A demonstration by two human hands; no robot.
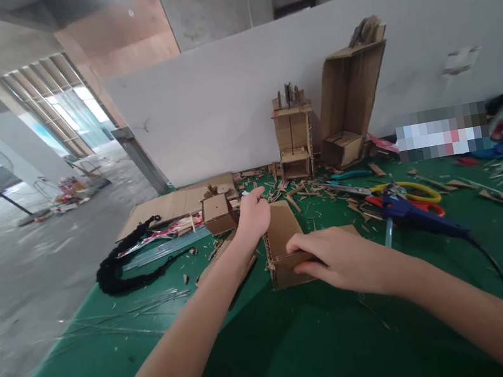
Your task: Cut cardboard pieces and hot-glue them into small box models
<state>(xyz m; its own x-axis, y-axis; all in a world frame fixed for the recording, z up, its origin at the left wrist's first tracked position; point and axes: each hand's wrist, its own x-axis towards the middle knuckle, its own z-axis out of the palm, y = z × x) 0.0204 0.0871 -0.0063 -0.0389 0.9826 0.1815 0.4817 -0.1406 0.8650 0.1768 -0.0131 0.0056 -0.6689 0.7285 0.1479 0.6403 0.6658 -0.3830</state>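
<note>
The right hand (341,260) is lying over the near edge of a small open brown corrugated-cardboard box (283,244), its fingers curled around the box's front wall in a closed grip. The left hand (252,216) is pressing against the upright flap at the box's far left corner; its grip is partly closed, thumb raised (the fingertips are hidden behind the flap). The box is sitting on the green-covered table (284,357), near its middle, among scattered cardboard scraps.

Just left of the left hand a small brown cardboard cube (218,214) is standing, with flat cardboard sheets (172,205) lying behind it. A blue glue gun (410,213) is resting to the right of the box, near yellow-handled scissors (413,190). Against the white wall, a small cardboard tower model (294,139) and a tall leaning cardboard box (348,105) are standing.
</note>
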